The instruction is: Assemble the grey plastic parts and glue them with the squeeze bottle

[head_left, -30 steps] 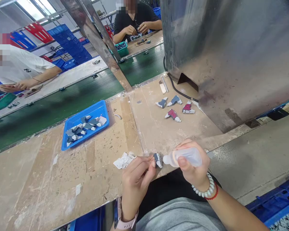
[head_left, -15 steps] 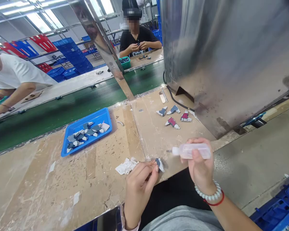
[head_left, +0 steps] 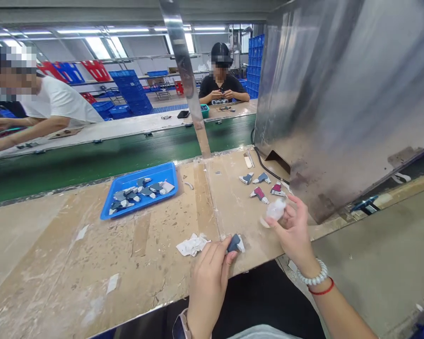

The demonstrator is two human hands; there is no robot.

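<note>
My left hand [head_left: 210, 273] pinches a small dark blue and white part [head_left: 235, 243] at the near edge of the worn workbench [head_left: 92, 254]. My right hand [head_left: 293, 230] is closed around a small translucent squeeze bottle [head_left: 274, 210], held above the bench to the right of the part. Beyond the bottle lie several finished parts [head_left: 259, 186], two grey-blue and two with magenta. A crumpled white tissue [head_left: 191, 245] rests just left of my left hand.
A blue tray [head_left: 169, 170] holding several grey-blue parts sits at mid-bench. A large steel machine housing [head_left: 339, 94] with a black cable fills the right. A green conveyor belt [head_left: 92, 160] runs behind the bench, and two people work on its far side.
My right hand has carried the bottle away from the part, up and toward the finished parts. My left hand keeps the part at the bench edge. The camera has tilted upward.
</note>
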